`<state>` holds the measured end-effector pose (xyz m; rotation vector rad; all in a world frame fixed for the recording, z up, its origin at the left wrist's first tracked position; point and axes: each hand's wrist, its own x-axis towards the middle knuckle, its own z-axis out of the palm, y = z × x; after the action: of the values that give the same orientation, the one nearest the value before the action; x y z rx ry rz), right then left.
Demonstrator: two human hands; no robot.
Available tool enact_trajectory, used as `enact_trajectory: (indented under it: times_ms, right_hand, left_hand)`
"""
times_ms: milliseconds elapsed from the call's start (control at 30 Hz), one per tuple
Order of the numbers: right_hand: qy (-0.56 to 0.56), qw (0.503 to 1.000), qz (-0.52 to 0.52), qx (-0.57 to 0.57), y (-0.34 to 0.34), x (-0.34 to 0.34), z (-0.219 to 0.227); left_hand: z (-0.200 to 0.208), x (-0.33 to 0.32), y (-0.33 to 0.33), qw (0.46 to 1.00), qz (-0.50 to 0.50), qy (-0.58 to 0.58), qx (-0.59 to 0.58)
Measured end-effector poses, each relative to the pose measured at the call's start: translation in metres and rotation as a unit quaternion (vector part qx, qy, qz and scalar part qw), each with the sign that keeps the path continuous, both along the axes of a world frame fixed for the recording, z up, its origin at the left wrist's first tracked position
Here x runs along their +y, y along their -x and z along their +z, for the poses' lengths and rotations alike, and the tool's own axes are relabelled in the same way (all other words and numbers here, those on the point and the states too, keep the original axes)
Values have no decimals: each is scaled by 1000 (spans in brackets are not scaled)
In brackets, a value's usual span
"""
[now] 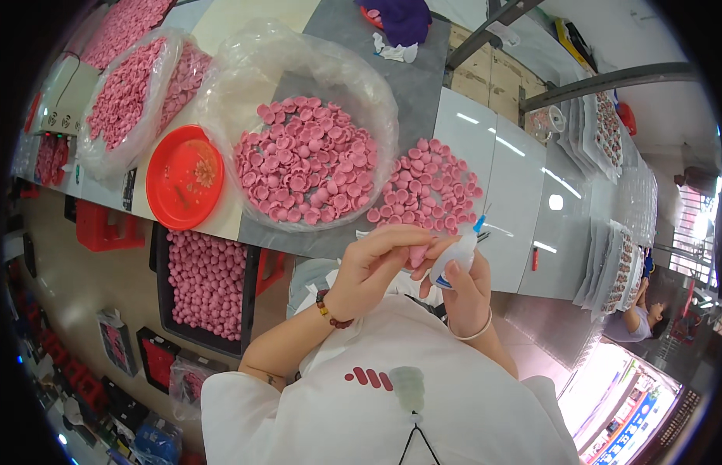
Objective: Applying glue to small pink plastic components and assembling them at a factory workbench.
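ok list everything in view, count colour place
Table: count unclear, mostly grey, centre
Plastic bags: several, clear, on table
Half-shells: many, pink, bagged and loose, table
Round dish: one, red, left of centre
Crate: one, black, lower left
Balls: many, pink, in crate
Cloth: one, purple, far table edge
Stacked trays: several, pale, right side
Person: one, light purple top, far right
Squeeze bottle: one, white and blue, centre right
Left hand: one, bare, holding pink piece
Right hand: one, bare, gripping bottle
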<state>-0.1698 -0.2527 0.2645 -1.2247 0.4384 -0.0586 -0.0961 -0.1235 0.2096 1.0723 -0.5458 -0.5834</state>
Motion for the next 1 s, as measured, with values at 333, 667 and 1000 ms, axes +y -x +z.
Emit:
enact_trajectory:
  times_ms: [333,667,1000]
  right_hand:
    - [53,999,3,-13,6,-4,5]
    - [204,939,-79,-265,10,-20,6]
    - [250,878,-28,-406,11,-16,19]
  left_hand:
    - [13,14,16,970,-54,48,232]
    - [37,30,28,939,-68,161,297]
    - [51,35,32,936,-89,162,301]
